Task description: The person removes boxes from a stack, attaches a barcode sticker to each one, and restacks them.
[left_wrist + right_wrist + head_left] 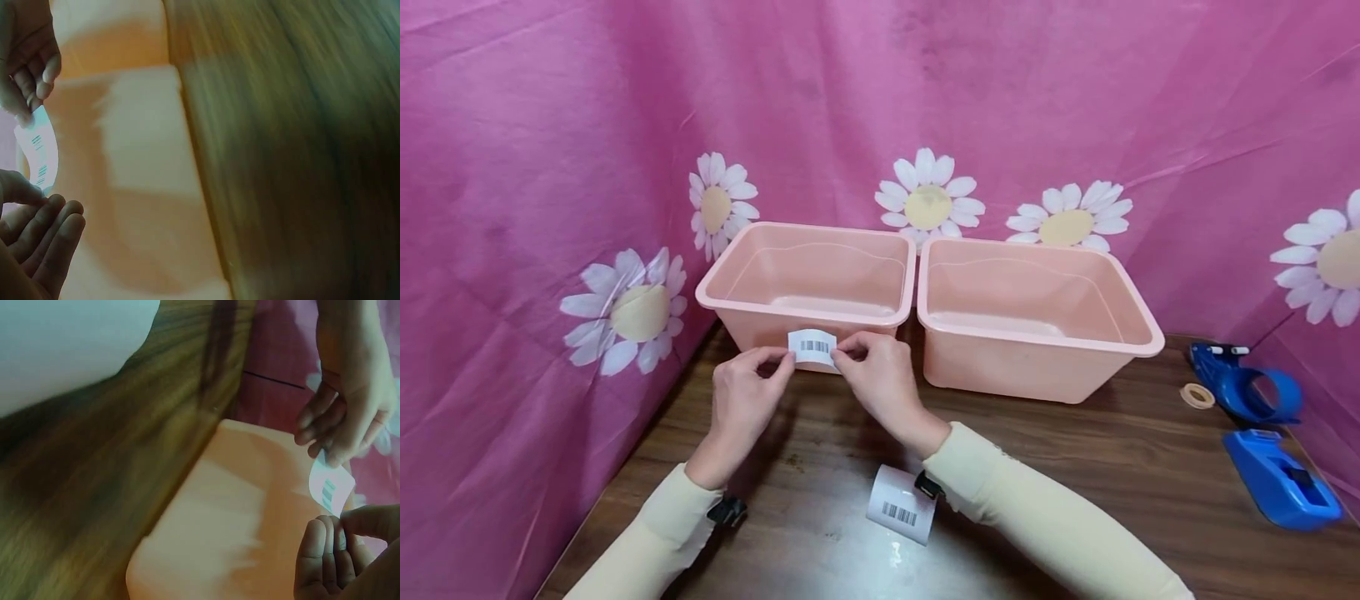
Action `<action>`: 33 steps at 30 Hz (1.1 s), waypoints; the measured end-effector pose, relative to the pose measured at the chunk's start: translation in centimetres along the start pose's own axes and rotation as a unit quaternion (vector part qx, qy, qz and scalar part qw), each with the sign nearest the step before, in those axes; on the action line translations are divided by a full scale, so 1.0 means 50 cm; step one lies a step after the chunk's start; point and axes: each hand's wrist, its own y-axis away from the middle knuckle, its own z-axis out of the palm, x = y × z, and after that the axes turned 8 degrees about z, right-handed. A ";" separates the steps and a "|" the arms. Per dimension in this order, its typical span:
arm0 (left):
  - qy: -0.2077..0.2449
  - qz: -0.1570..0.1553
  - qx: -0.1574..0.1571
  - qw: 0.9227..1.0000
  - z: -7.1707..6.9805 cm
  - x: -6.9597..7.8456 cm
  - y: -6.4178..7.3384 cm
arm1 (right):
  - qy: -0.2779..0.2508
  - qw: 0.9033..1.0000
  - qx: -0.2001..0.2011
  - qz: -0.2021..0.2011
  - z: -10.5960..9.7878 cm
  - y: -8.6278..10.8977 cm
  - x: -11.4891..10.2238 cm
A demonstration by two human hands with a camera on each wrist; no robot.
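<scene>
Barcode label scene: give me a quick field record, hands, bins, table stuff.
left hand: pinches label's left edge
right hand: pinches label's right edge
barcode label: curved, held in front of left bin's front wall
left bin: pink, nothing visible inside
right bin: pink, beside it
second label: on wooden table
tape dispensers: blue, far right

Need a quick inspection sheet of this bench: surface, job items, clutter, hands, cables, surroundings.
Surface: dark wooden table, wood grain visible.
Job's things: small white barcode label, bowed, held at the front wall of the left pink plastic bin; right pink plastic bin beside it.
Clutter: second white barcode label lying on the table; two blue tape dispensers; small tape roll.
Hands: left hand pinches the label's left edge, right hand its right edge.
Cables: nothing seen.
Surroundings: pink daisy-print cloth backdrop.
</scene>
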 end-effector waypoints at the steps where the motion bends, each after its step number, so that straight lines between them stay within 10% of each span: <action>1: -0.003 -0.001 0.003 1.000 0.002 -0.007 0.000 | 0.000 1.000 0.003 0.000 0.010 -0.001 -0.001; 33: -0.013 -0.022 -0.007 1.000 0.025 -0.053 -0.025 | 0.031 0.997 0.075 -0.019 0.073 -0.022 0.002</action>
